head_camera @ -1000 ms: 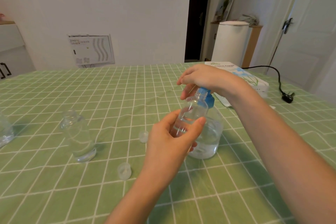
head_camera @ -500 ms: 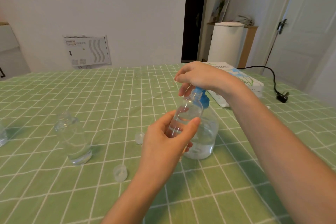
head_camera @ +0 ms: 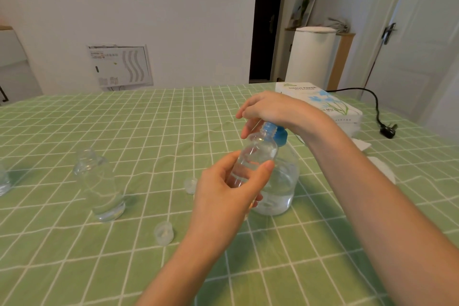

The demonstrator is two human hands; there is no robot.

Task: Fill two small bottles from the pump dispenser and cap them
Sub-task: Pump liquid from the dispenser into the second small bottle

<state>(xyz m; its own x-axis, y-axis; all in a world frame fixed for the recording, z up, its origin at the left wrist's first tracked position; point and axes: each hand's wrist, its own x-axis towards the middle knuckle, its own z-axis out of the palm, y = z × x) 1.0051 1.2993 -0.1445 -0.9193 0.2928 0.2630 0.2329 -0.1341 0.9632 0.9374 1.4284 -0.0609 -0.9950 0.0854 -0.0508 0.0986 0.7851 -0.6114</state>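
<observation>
You are gripping the small bottle [head_camera: 255,156] in your left hand [head_camera: 223,196], tilted under the pump dispenser [head_camera: 278,176] your right hand [head_camera: 270,109] is pressing, risking spillage if its mouth is drifting off the nozzle.

1. One view only: head cam, worn by the person, wide-angle.
2. Faces fwd and down over the table [head_camera: 74,268], far wall and doorway in the upper frame.
3. Close in: both forearms enter from the near edge, left hand [head_camera: 223,196] and right hand [head_camera: 270,109] meet near center.
4. No 2nd view, so no shared area.
</observation>
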